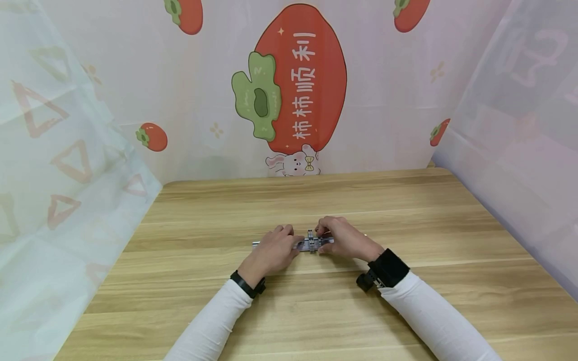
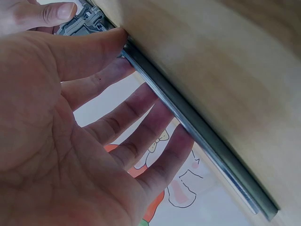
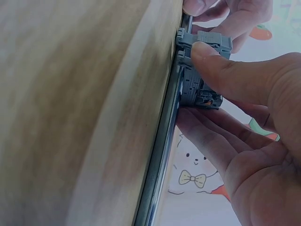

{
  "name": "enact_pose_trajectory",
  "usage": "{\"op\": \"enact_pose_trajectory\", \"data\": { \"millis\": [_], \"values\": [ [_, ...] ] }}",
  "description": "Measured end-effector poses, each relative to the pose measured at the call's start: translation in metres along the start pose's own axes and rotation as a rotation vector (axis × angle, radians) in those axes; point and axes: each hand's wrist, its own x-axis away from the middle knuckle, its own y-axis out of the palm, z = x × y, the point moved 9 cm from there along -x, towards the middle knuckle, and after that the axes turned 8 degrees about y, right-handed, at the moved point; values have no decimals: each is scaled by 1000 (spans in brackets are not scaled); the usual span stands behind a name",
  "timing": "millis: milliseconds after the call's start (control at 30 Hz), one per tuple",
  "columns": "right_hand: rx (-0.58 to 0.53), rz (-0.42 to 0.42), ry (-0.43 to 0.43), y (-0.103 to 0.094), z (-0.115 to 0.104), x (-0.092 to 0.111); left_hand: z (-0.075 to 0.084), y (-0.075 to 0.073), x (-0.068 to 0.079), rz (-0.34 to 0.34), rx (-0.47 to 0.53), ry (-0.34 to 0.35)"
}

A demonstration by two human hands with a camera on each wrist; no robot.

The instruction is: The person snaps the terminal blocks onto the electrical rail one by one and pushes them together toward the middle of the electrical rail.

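A metal DIN rail [image 2: 197, 136] lies left to right on the wooden table. My left hand [image 1: 276, 249] grips its left part, thumb on the near edge and fingertips along the far edge. Grey terminal blocks [image 1: 310, 241] sit upright across the rail between the two hands. My right hand [image 1: 344, 239] pinches a grey terminal block [image 3: 190, 89] at the rail, thumb on one side and fingers on the other. In the right wrist view, another grey block [image 3: 214, 40] stands beside it, toward the left hand. The fingers partly hide the blocks' undersides.
The wood-grain table [image 1: 217, 210] extends around both hands. A white printed curtain [image 1: 198, 100] with persimmon pictures rises behind its far edge, and sheets [image 1: 519, 125] hang at the sides. Both wrists wear black straps [image 1: 389, 268] with small cameras.
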Motion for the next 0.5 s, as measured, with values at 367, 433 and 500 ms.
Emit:
{"op": "enact_pose_trajectory", "data": {
  "millis": [367, 433, 500],
  "values": [
    [1, -6, -22, 2, -2, 0, -1, 1, 0, -3, 3, -1],
    [-11, -13, -22, 2, -1, 0, -1, 2, 0, -2, -1, 2],
    [-26, -19, -22, 2, -1, 0, -2, 2, -1, 1, -3, 4]
  ]
}}
